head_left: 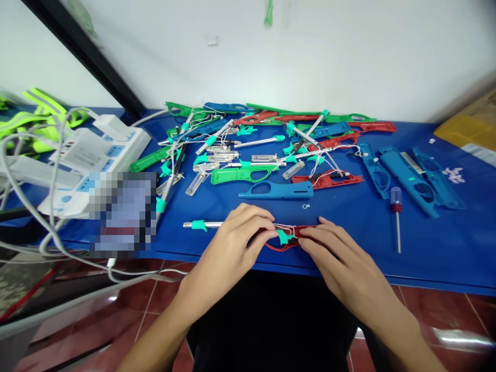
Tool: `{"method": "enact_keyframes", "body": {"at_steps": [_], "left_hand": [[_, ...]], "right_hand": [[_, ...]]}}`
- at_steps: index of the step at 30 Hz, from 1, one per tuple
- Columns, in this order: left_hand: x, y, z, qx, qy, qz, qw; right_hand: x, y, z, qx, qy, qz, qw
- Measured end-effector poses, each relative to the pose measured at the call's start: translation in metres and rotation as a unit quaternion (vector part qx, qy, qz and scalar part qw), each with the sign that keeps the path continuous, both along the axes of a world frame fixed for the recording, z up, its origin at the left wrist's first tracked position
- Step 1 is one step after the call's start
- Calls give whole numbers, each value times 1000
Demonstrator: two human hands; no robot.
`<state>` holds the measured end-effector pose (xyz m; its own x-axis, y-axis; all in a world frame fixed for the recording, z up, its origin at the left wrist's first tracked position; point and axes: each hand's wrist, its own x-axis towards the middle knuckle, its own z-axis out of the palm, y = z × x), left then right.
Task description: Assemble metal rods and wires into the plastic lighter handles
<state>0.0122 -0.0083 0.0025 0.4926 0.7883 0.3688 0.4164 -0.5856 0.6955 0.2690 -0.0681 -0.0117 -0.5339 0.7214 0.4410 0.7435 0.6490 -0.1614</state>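
A red half-shell of a long-nosed gas lighter (276, 247) lies at the table's front edge, largely covered by my hands. In its middle sits a teal trigger (284, 237), with thin white wires beside it. My left hand (234, 240) is pinched on the shell's left part, fingertips touching the trigger. From beneath that hand a metal lighter tube (214, 225) with a teal collar sticks out to the left. My right hand (344, 253) grips the shell's right end between thumb and fingers. A blue lighter shell (275, 190) lies just behind both hands.
Behind lie several green, red and blue shells, tubes and clear fuel tanks (196, 183). To the right are a screwdriver (397, 212), blue shells (406, 178) and a cardboard box (470, 121). At left, a power strip (127, 150) with cables stands beside a blurred-out phone (124, 214).
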Motion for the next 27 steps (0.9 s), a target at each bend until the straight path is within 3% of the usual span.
{"method": "enact_keyframes", "body": {"at_steps": [7,11,18,27], "left_hand": [[2,-1,-1,-33,-17,-13,999],[4,-3,0,-47,2,-8,999],[2,10,3,51,83,-13,995],[-20,3,10,49,121,-22,991]], "right_hand": [[1,0,3,-56,-3,21,998],[0,2,1,-45,6,19,999],[-5,4,-5,-14,104,-59,993],[-4,4,-6,-21,103,-62,993]]}}
